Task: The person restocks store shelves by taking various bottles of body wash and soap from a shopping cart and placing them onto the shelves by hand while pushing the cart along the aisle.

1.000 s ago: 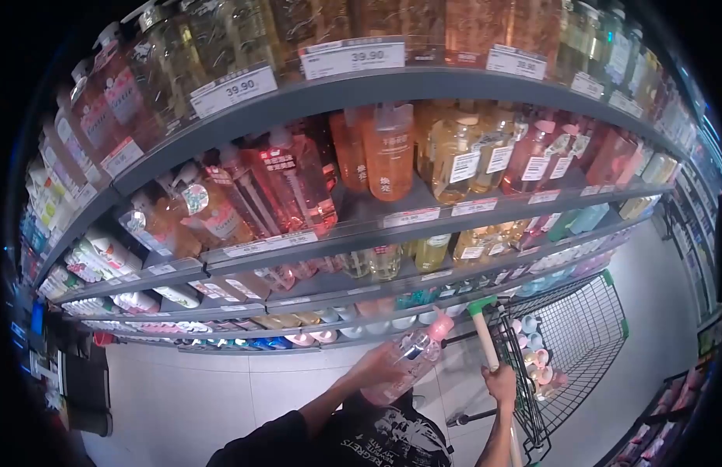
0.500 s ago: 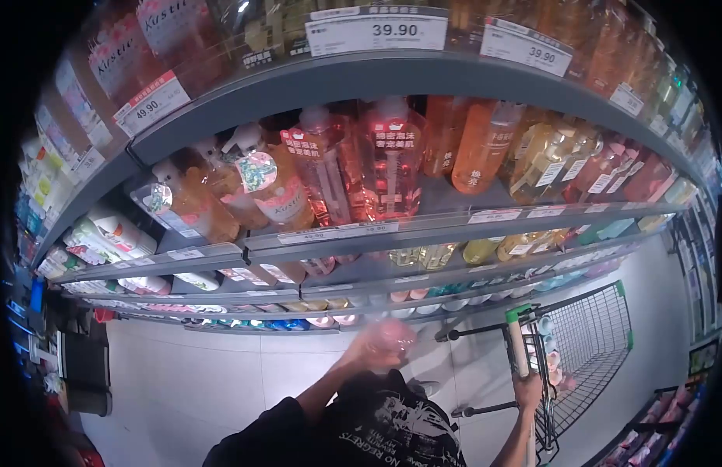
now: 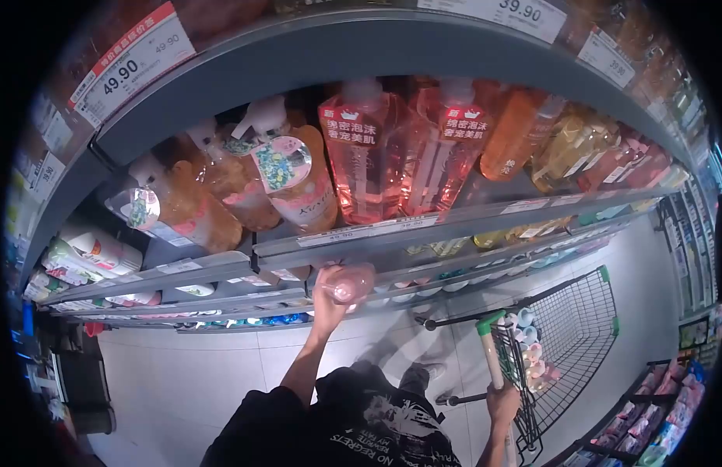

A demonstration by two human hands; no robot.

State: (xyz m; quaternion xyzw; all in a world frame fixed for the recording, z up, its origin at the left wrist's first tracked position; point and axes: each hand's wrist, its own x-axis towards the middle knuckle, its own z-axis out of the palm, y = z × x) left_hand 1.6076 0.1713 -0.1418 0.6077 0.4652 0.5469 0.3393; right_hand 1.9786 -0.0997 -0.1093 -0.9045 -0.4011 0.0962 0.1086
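Observation:
My left hand (image 3: 327,297) is closed around a pink transparent bottle (image 3: 353,283), held just in front of the lower shelf edges. The bottle's label cannot be read. My right hand (image 3: 503,403) grips the pale handle (image 3: 490,352) of a shopping cart (image 3: 585,313) with green corners. Several pastel-capped bottles (image 3: 534,350) lie in the cart. Above my left hand, red-pink pump bottles (image 3: 366,156) and amber pump bottles (image 3: 298,175) stand on the shelf.
Price tags line the curved grey shelf edge (image 3: 314,50). Orange bottles (image 3: 512,144) and yellow bottles (image 3: 567,152) stand farther right. A display rack with pink packs (image 3: 645,409) is at lower right, a dark stand (image 3: 80,381) at left. Pale tiled floor (image 3: 189,358) lies below.
My left hand has moved up and left with the pink bottle, closer to the shelves. The view has come nearer the shelf. My right hand stays on the cart handle.

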